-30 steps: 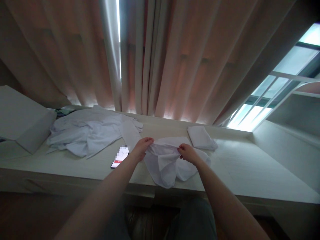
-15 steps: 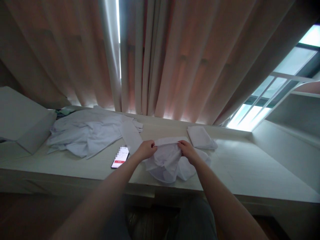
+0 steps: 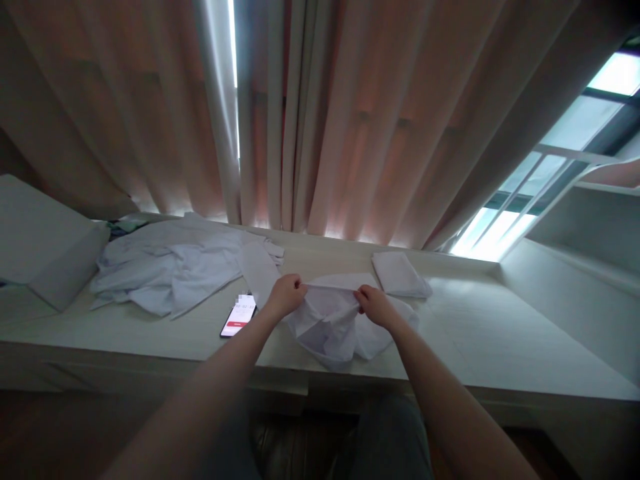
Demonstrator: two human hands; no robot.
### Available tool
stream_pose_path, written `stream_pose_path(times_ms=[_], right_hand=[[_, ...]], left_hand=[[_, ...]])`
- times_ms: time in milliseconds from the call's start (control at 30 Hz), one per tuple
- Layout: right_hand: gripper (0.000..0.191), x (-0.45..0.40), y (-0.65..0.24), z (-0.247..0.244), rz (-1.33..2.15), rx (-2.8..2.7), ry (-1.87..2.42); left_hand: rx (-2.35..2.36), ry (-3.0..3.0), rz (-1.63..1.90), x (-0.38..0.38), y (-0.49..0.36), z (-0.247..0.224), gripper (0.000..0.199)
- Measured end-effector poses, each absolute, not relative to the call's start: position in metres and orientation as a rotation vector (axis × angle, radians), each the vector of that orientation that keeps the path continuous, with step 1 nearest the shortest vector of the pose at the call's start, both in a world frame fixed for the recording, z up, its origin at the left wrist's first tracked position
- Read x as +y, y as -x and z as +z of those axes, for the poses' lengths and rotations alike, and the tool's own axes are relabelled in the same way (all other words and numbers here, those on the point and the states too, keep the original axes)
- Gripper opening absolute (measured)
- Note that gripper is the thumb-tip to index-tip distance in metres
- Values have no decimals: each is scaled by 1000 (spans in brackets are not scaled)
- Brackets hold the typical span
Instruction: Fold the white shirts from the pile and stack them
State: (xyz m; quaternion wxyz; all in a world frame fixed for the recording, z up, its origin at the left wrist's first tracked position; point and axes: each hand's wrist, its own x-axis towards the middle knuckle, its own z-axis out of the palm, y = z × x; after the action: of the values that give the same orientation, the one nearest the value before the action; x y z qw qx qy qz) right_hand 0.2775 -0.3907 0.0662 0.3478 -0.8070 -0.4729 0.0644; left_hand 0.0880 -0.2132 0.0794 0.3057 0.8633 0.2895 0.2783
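A thin white cloth [image 3: 327, 327] lies bunched near the front edge of the pale ledge, its upper edge stretched in a line between my two hands. My left hand [image 3: 289, 293] pinches the left end of that edge, and my right hand [image 3: 369, 303] pinches the right end. Behind my right hand sits a folded white cloth [image 3: 400, 273]. To the left, a large crumpled white cloth pile [image 3: 170, 263] reaches toward my left hand, with a flat white strip [image 3: 259, 267] at its right end.
On the pale ledge [image 3: 500, 333], a phone [image 3: 239, 315] with a lit screen lies left of my left forearm. A white box [image 3: 50, 240] stands at the far left. Long curtains [image 3: 375, 133] hang behind the ledge, and a white panel [image 3: 575, 293] rises at the right.
The held edge of the cloth has been drawn straighter and tauter. My left hand has shifted slightly left and up, my right hand slightly down. The camera view has moved a little.
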Motion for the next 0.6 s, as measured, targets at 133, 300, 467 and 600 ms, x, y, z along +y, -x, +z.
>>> stream_pose_path(times_ms=[133,300,467,600], right_hand=[[13,-398,-273,71,382,-1179,1865],[23,-406,-269,77,583,-1076,1641],[34,-408,-270,74,689,-933,1494],[37,-411,-273,70,811,-899,1378]], left_hand=[[573,-2169,758,-210,-84,77,12],[576,-1977,626,-209,-79,73,7],[487,-1779,489,-210,-79,74,26],[405,-1628,424,-210,-77,75,35]])
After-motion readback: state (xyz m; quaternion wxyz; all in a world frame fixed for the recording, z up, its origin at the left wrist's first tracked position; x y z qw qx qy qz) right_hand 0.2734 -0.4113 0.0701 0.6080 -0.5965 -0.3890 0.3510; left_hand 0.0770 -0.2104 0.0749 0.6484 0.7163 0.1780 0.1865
